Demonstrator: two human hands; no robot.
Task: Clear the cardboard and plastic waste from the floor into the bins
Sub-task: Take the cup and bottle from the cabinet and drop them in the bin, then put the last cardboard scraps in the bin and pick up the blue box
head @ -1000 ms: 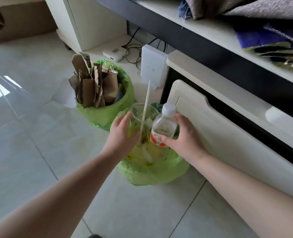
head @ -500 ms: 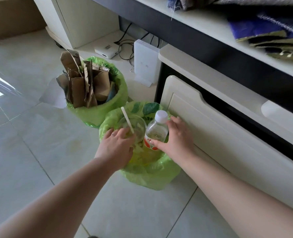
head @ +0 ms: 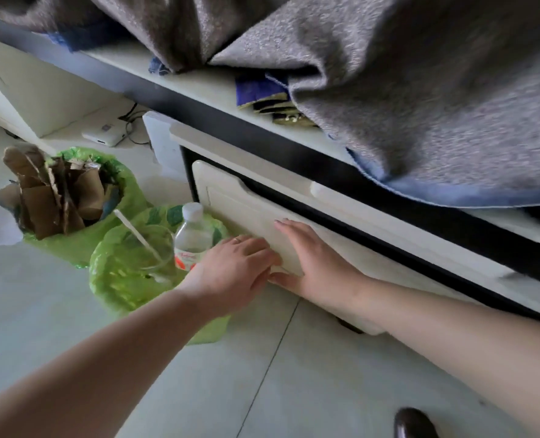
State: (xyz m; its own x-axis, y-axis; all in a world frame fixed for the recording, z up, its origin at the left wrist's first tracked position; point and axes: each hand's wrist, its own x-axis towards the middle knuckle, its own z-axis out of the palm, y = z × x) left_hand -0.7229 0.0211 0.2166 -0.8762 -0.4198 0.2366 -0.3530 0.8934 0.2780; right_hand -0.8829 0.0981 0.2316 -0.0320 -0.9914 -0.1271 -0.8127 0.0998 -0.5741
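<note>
Bottle [head: 192, 235] stands upright in the near bin [head: 120, 279], its long axis vertical and its white cap on top, beside a clear cup [head: 150, 248] with a straw [head: 137, 235] slanting out of it. Both plastic pieces sit inside the green liner of that bin, just left of the drawer [head: 262, 222].

The left hand [head: 234, 273] lies just right of the bottle, close to its label but gripping nothing; its fingers are stretched out and relaxed, pointing toward the drawer. The right hand [head: 313, 263] is flat against the drawer front, fingers straight, holding nothing either. The two hands meet at the fingertips, though motion blur there makes it hard to say whether they actually touch. Of the two, the left is the nearer to the near bin, so anything more to be settled in that bin would fall to it.

By count: two bins, both lined in green; one bottle, one cup, one straw in the near bin. The far bin [head: 129, 184], left of the drawer and beyond the near bin, is stuffed with several torn cardboard pieces [head: 50, 197] standing on end, too overlapped to number. No loose waste shows on the floor tiles [head: 262, 374] in view, so the sorting looks about finished.
</note>
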